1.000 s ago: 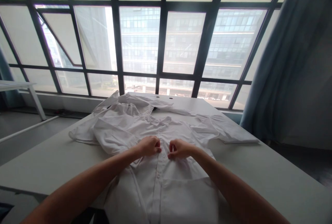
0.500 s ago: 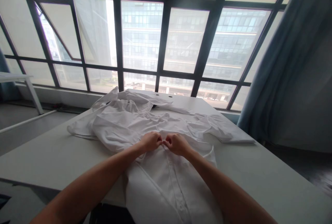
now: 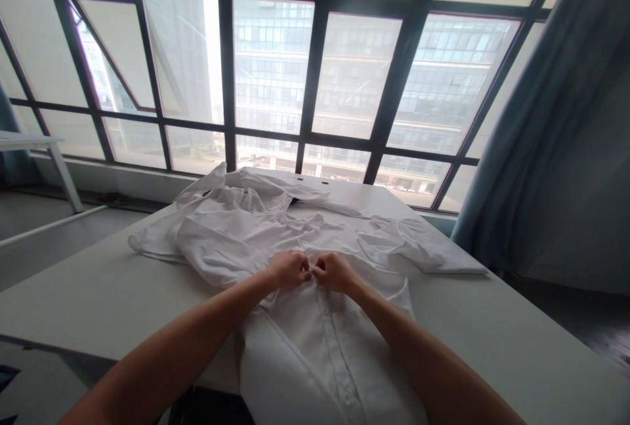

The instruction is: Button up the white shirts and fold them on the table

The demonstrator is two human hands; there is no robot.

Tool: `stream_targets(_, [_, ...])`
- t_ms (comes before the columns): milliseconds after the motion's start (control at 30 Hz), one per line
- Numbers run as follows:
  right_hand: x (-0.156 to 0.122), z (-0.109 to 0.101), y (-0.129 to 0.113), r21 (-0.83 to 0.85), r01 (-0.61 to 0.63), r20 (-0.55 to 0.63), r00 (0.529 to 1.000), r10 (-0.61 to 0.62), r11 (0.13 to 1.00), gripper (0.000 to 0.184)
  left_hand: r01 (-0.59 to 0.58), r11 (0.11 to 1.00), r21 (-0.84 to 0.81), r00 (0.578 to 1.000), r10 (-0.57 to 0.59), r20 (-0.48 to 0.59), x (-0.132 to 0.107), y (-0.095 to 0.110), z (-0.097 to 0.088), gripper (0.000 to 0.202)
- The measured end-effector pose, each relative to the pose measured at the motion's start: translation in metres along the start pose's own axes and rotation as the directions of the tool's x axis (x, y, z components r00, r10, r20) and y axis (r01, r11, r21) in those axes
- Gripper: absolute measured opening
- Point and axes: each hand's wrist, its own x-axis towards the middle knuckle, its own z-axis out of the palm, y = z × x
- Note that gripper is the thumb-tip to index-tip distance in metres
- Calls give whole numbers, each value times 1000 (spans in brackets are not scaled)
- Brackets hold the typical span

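A white button-up shirt [image 3: 315, 340] lies spread on a pale grey table [image 3: 516, 340], its hem hanging over the near edge and its sleeves reaching left and right. My left hand [image 3: 290, 268] and my right hand [image 3: 333, 272] meet at the shirt's front placket, knuckles almost touching. Both are closed in a pinch on the cloth there. What lies between the fingertips is too small to make out.
More crumpled white cloth [image 3: 236, 202] is bunched at the table's far left. A large window with dark frames [image 3: 310, 84] stands behind the table. A blue-grey curtain [image 3: 551, 123] hangs at the right. Another white table [image 3: 29, 146] is at the far left.
My hands came together at the placket from a small gap apart. The shirt's front has shifted slightly toward me. In the last half second they barely moved.
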Motion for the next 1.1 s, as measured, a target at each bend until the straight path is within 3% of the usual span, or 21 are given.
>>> stream_targets(100, [1,2,6,179,-30,15,1000,28,983,17,-32,997,75,999,29,38,-3,0,-6,27])
stream_targets(200, [2,8,15,404,-73,64,997,52,912,19,-89,993,81,996,87,30,-4,-1,-9,24])
stream_targets(367, [4,15,24,634,-122,118,991,60,764,17,-199,976,83,975,206,-79,-3,-3,-2,20])
stream_targets(467, [3,14,24,648,-123,124,991,55,752,18,-218,974,67,966,225,-126,-3,-1,6,19])
stream_targets(667, [4,11,23,539,-122,116,991,70,833,29,-309,950,-44,940,298,-169,1,-5,12,17])
stream_targets(867, [4,8,24,623,-202,231,971,69,756,19,-171,984,-44,974,162,-158,-1,0,9,22])
stream_targets(1100, [3,8,19,612,-211,257,965,60,763,14,-55,996,-72,990,46,-131,1,4,9,25])
